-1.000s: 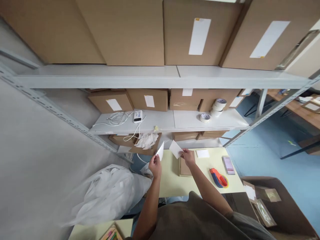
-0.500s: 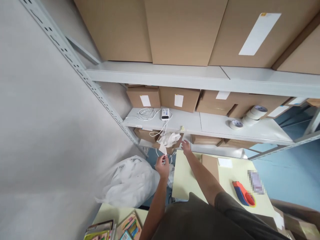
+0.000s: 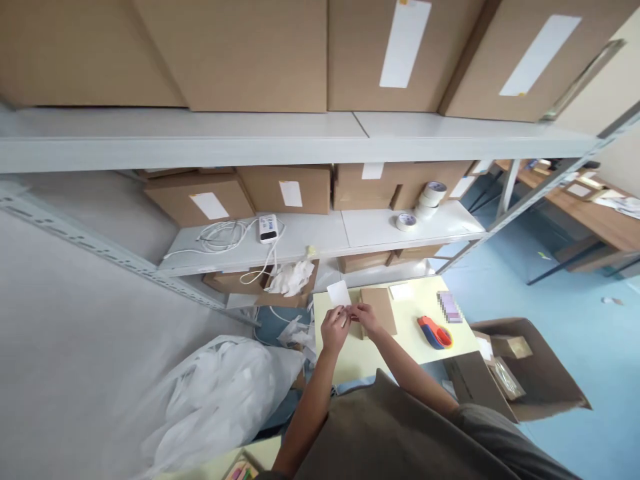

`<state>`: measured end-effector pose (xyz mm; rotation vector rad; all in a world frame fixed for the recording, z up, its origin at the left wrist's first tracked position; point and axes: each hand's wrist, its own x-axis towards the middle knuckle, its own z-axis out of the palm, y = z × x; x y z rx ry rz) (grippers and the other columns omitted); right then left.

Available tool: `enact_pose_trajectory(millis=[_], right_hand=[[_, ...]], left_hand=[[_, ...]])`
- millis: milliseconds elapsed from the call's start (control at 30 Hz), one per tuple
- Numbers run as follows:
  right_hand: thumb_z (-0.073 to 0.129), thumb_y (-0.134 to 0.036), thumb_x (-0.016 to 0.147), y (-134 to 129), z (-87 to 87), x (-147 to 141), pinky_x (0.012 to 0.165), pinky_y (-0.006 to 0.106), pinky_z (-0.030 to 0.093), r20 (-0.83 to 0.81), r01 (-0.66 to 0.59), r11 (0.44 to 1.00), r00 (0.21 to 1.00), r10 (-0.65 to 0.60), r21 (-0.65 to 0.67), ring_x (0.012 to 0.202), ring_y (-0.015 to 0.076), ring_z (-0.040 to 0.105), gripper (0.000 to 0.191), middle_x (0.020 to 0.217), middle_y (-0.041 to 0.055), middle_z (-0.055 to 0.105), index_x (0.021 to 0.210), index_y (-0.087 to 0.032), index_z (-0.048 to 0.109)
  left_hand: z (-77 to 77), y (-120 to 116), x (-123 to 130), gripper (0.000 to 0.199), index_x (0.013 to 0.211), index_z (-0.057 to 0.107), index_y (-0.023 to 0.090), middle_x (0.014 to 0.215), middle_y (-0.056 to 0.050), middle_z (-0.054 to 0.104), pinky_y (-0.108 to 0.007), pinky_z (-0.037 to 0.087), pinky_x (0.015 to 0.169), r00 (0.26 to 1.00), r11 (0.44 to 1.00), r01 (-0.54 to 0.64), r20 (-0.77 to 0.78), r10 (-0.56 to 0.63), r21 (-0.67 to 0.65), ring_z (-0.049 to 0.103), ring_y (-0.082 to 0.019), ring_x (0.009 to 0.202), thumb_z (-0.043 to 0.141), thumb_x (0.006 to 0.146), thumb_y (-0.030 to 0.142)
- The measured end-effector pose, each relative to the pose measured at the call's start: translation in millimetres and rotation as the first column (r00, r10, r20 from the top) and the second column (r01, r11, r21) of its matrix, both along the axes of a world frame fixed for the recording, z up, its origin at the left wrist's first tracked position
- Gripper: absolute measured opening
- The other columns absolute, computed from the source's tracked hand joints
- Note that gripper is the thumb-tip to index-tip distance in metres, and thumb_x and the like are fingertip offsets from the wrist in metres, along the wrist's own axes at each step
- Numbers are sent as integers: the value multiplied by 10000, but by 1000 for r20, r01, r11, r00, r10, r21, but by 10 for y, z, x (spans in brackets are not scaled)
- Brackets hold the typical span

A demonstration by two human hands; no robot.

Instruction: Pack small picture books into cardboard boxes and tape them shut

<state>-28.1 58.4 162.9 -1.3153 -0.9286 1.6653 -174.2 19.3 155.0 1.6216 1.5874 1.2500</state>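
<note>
Over the pale yellow table (image 3: 340, 370), my left hand (image 3: 335, 329) pinches the lower edge of a small white label (image 3: 339, 292). My right hand (image 3: 366, 316) meets it there, fingers closed at the label's near corner; the exact grip is hidden by the fingertips. Just beneath and beyond my right hand lies a flat brown cardboard box (image 3: 379, 308). A white card (image 3: 401, 291) rests to the right of the box. Further right on the table is a red and blue tape dispenser (image 3: 434, 332), with a blurred-out phone-shaped item (image 3: 449, 307) behind it.
Metal shelving (image 3: 300, 152) with cardboard boxes spans the front. It holds a power strip (image 3: 268, 228), a coiled white cable (image 3: 220, 237) and tape rolls (image 3: 406, 221). A big white plastic bag (image 3: 220, 400) bulges at left. An opened carton (image 3: 537, 373) stands on the floor at right.
My view has swung right. My left hand has carried the white label from beside the crumpled paper to over the table, and my right hand has come in to meet it, fingers now closed.
</note>
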Motion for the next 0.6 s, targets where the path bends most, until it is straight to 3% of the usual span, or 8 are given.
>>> enact_pose_trajectory(millis=[67,133,233,333,467,600], right_hand=[[892,-679,581,-35,-89,254,709,349,547,46,161,987,986,-160,-19,703,214,670,520,705,37,709,681,-217,674],[889,-672,573,-75,-163,519,686,344,541,63,242,970,969,-239,-39,707,218,682,516,703,37,707,671,-223,654],[877,-641,608,-141,-255,867,697,338,543,57,234,971,971,-230,-59,755,226,711,481,736,42,719,690,-224,652],[861,-615,635,-186,-373,1113,673,339,535,71,221,973,974,-216,-66,733,219,702,439,745,38,720,735,-226,686],[824,-539,671,-182,-577,1342,621,341,508,247,242,969,943,-225,-40,634,218,654,358,625,-3,659,837,-233,741],[782,-329,704,-141,-789,1508,720,348,524,481,232,972,848,-223,42,656,235,668,593,584,-62,604,1283,-247,681]], left_hand=[[-58,-10,223,238,1034,821,296,1292,-138,734,-485,506,1102,996,996,88,-14,-89,-11,664,-327,1182,813,832,424],[-134,-4,422,326,1081,790,271,1330,-146,711,-471,524,1068,997,998,52,51,-50,-46,665,-317,1182,797,835,485],[-282,55,685,377,1046,701,230,1094,-118,760,-388,569,892,965,975,-46,244,100,-217,718,-243,954,719,859,557],[-434,127,918,411,896,597,230,785,-11,718,-309,538,785,921,930,-13,357,154,-367,682,-179,730,777,752,571],[-573,138,1213,345,787,540,242,687,33,664,-273,485,740,945,899,-89,248,211,-429,644,-163,675,779,723,482],[-665,119,1493,206,759,545,246,718,13,686,-286,468,753,969,857,-202,32,246,-473,658,-189,713,727,772,342]])
